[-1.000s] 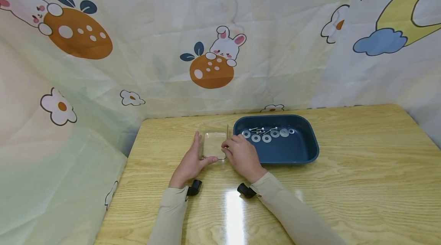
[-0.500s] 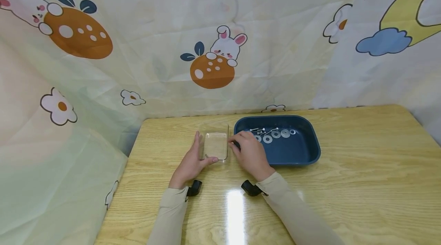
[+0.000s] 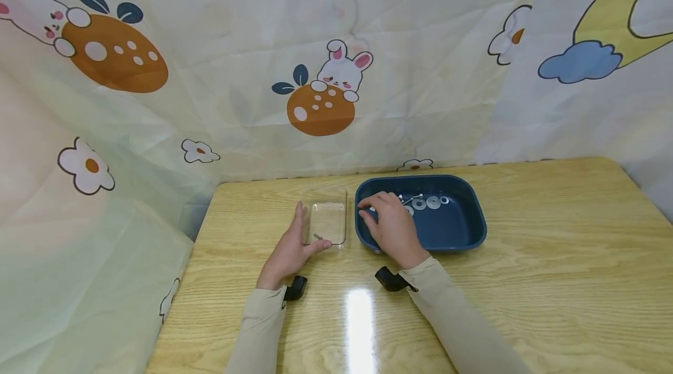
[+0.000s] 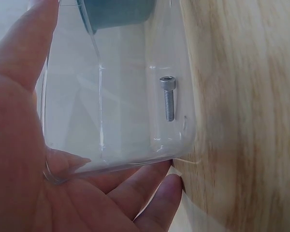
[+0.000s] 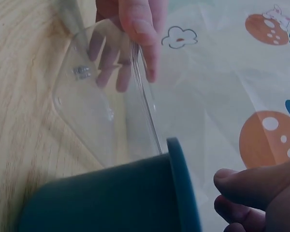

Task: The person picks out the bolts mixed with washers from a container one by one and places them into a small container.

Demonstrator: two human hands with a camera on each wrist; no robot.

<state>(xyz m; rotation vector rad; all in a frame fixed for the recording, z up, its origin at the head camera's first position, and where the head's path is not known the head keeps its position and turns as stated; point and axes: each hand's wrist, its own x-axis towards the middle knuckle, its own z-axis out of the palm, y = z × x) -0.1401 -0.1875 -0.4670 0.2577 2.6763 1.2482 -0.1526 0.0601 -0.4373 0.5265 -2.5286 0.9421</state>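
Note:
A clear plastic box (image 3: 344, 219) sits on the table, with my left hand (image 3: 290, 252) holding its near left corner. The thumb runs along one wall and the fingers along another. Inside the box lies a silver socket-head screw (image 4: 168, 99). My right hand (image 3: 395, 227) is over the left part of a dark blue tray (image 3: 447, 228). Its thumb and forefinger are apart in the right wrist view, with nothing between them. Flat washers (image 3: 433, 203) and several silver screws (image 3: 415, 196) lie in the tray, some hidden behind the right hand.
The tray's raised rim (image 5: 182, 188) stands beside the box on its right. Wooden table (image 3: 552, 257) extends to the right and toward the front. A printed curtain (image 3: 236, 99) hangs along the back and left.
My right hand has moved rightward from over the box to over the blue tray. A screw now shows in the box's near left corner. My left hand keeps its place.

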